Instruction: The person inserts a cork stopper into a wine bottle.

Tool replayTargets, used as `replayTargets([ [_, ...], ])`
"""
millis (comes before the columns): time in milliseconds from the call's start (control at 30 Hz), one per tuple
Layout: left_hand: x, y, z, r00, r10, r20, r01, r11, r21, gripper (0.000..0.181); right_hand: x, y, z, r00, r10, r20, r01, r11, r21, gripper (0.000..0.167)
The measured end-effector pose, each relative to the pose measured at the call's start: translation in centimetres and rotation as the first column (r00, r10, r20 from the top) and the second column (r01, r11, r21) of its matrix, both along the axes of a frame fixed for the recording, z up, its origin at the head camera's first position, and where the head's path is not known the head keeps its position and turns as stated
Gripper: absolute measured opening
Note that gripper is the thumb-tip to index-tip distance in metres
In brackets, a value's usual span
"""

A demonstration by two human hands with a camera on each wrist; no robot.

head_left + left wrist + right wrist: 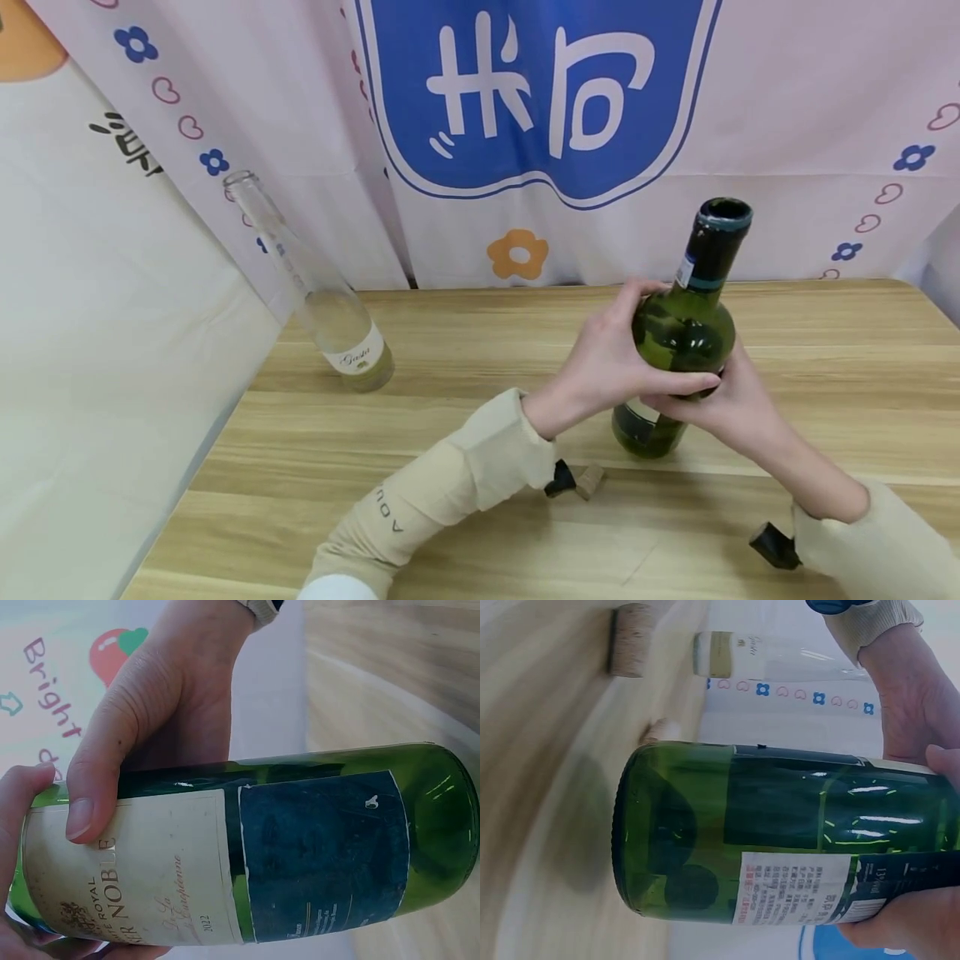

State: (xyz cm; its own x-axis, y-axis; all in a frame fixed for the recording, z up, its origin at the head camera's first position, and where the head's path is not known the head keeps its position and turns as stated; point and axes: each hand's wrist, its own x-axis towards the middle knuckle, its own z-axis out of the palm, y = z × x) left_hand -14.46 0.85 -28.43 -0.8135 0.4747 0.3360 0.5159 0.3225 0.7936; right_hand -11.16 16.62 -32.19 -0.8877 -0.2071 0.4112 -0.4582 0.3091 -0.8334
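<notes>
Both hands hold a green wine bottle (pixel 684 329), mouth up and slightly tilted in the head view. My left hand (pixel 600 358) grips its body from the left, thumb across the front. My right hand (pixel 738 408) wraps round the right side lower down. A cream label and a dark blue label (pixel 322 855) face the left wrist camera; a white back label (pixel 791 889) faces the right one. The base seems lifted just off the wooden table (pixel 465 333). Dark rounded shapes show through the glass near the base; I cannot tell what they are.
A clear glass bottle (pixel 341 325) with a white label stands at the table's back left. A cork (pixel 634 641) lies on the table, and a second light brown piece (pixel 660 731) is partly hidden by the green bottle. A printed curtain (pixel 465 225) hangs behind the table.
</notes>
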Motion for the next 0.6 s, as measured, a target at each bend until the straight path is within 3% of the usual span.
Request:
replayTargets([
  [600,-0.2,-0.2,-1.6,0.999,-0.033,-0.034,0.031,0.998,-0.055,0.080,-0.1,-0.1,-2.2,1.000,0.000,-0.013,-0.001,1.000,-0.030,0.085],
])
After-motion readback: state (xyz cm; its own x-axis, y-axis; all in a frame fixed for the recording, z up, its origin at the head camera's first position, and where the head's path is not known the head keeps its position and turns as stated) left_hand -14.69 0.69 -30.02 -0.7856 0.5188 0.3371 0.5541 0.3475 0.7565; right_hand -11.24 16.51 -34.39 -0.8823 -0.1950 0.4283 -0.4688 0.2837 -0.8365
